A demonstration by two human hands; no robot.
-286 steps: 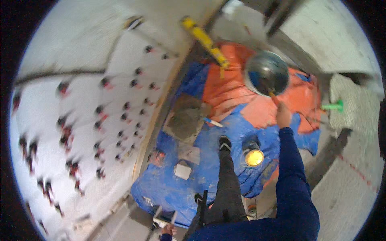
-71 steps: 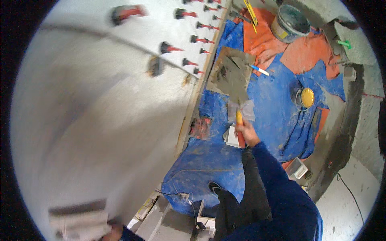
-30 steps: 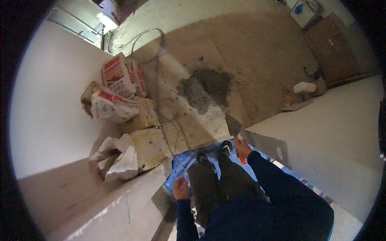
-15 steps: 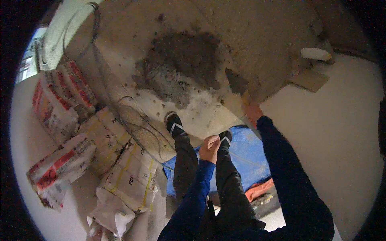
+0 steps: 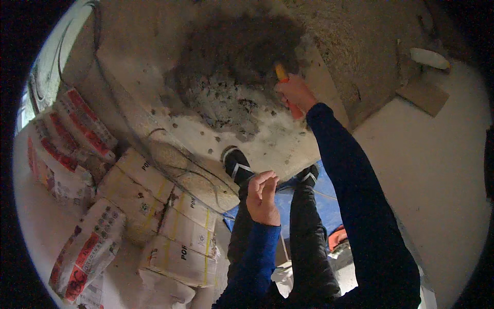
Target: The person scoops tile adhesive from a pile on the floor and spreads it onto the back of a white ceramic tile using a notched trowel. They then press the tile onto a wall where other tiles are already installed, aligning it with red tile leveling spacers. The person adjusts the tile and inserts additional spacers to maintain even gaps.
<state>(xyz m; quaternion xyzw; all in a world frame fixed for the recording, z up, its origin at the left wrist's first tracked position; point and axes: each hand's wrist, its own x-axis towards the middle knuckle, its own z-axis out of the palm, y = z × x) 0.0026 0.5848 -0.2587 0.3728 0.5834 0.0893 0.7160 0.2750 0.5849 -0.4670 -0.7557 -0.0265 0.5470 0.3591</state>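
In the head view, my right hand (image 5: 297,95) grips the orange-and-yellow handle (image 5: 280,72) of a trowel over a dark grey patch of wet mortar (image 5: 229,49) on a pale board (image 5: 311,141). The trowel's blade cannot be made out against the dark patch. My left hand (image 5: 262,201) hangs in front of my legs, fingers curled together with nothing seen in them. My shoes (image 5: 236,167) are just below the mortar's speckled near edge.
Red-and-white bags (image 5: 90,242) and pale wrapped packs (image 5: 182,252) pile along the left. Cables (image 5: 98,56) snake beside them. A white container (image 5: 427,59) and a cardboard piece (image 5: 422,98) lie at the upper right, by a pale wall (image 5: 427,190). Blue sheeting (image 5: 324,185) shows below.
The view has turned from the sheeting with buckets to this mortar patch. Since half a second ago, my right hand has reached forward with the trowel, while my left hand remains low, fingers curled.
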